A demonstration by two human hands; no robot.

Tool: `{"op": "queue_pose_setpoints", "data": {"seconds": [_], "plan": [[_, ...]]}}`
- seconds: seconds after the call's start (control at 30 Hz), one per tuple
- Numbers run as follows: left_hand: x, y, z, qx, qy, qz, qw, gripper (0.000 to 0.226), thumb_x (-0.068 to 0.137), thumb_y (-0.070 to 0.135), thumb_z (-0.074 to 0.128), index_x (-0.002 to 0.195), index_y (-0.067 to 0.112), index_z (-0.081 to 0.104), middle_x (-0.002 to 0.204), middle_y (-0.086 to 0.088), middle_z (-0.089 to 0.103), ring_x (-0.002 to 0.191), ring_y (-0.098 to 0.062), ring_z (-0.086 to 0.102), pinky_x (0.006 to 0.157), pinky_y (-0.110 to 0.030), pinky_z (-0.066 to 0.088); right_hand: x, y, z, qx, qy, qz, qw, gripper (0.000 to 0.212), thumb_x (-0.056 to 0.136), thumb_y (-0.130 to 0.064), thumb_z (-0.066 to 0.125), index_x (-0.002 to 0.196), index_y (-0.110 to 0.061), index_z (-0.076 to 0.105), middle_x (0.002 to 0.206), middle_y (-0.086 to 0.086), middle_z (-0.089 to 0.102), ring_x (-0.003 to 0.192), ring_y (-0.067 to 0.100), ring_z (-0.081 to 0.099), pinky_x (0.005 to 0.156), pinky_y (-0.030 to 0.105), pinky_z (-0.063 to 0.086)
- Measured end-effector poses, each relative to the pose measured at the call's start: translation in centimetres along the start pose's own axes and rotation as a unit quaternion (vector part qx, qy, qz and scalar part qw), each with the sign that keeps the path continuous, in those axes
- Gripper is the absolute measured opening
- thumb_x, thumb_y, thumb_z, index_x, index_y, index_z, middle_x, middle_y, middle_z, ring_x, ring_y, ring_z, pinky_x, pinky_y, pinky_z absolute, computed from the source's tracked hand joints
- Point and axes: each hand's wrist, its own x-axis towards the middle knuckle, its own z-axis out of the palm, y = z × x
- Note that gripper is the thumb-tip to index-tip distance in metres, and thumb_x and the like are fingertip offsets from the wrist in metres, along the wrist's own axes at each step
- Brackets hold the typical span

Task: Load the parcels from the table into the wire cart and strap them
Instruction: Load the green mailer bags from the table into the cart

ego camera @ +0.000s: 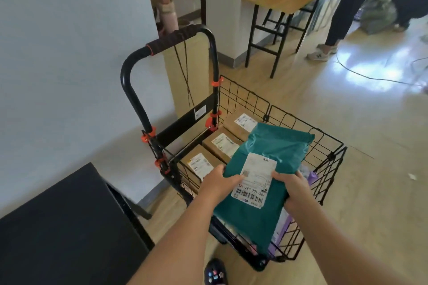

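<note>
Head view: teal parcel (271,146) above wire cart (305,122); left grip (221,180) clasps its near-left edge, right grip (293,188) its near-right edge.

The teal poly mailer (266,164), white barcode label up, is tilted over the black wire cart (324,146), gripped at its near end by the left hand (222,180) and right hand (293,188). Three brown cardboard boxes (222,143) sit in a row along the cart's handle side, labels up. A purple mailer (311,177) peeks out underneath. Black elastic cord (171,38) is wound round the handle. The black table (58,227) is just left of the cart.
</note>
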Motion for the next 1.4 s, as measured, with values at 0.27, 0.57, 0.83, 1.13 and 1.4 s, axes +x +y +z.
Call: {"op": "queue_pose_setpoints", "data": {"seconds": [0.27,0.57,0.83,1.13,1.4], "plan": [[7.0,3.0,4.4,0.020,-0.072,0.013,0.997,0.048,0.087,0.028,0.062,0.133,0.033,0.047,0.096,0.020,0.059,0.079,0.004,0.057,0.058,-0.019,0.045,6.3,-2.8,-2.4,0.004,0.080,0.017,0.997,0.032,0.085,-0.003,0.070,0.114,-0.014,0.060,0.103,0.010,0.069,0.091,0.029,0.066,0.064,0.038,0.054],[11.1,0.9,11.9,0.205,-0.107,-0.019,0.973,0.052,0.098,0.017,0.052,0.145,0.030,0.033,0.126,-0.011,0.061,0.109,-0.032,0.060,0.090,-0.044,0.051,13.7,-2.7,-7.0,-0.069,0.213,0.008,0.975,0.065,0.079,-0.006,0.077,0.135,-0.012,0.045,0.120,0.012,0.062,0.090,0.025,0.065,0.069,0.035,0.053],[13.2,0.1,17.0,0.247,-0.130,-0.111,0.954,0.059,0.097,0.007,0.043,0.148,0.032,0.027,0.127,-0.014,0.056,0.112,-0.034,0.057,0.091,-0.040,0.050,19.2,-3.6,-6.4,-0.547,0.113,-0.140,0.818,0.085,0.081,-0.013,0.071,0.150,-0.030,0.025,0.153,0.003,0.027,0.135,0.026,0.037,0.094,0.046,0.051],[13.5,-1.1,18.8,0.267,-0.100,-0.136,0.949,0.052,0.098,0.012,0.046,0.146,0.029,0.034,0.129,-0.013,0.057,0.113,-0.033,0.058,0.090,-0.039,0.047,22.7,-0.6,-5.2,-0.855,-0.342,-0.199,0.335,0.082,0.087,-0.009,0.060,0.154,-0.033,0.018,0.153,-0.006,0.032,0.118,0.024,0.056,0.088,0.039,0.053],[13.1,-2.0,21.0,0.291,-0.007,-0.132,0.948,0.037,0.093,0.009,0.055,0.127,0.018,0.044,0.115,-0.008,0.059,0.103,-0.028,0.060,0.077,-0.039,0.047,24.8,0.6,-5.4,-0.884,-0.286,-0.210,0.305,0.068,0.080,-0.008,0.069,0.138,-0.018,0.035,0.129,0.006,0.035,0.117,0.024,0.043,0.081,0.032,0.053]]}}
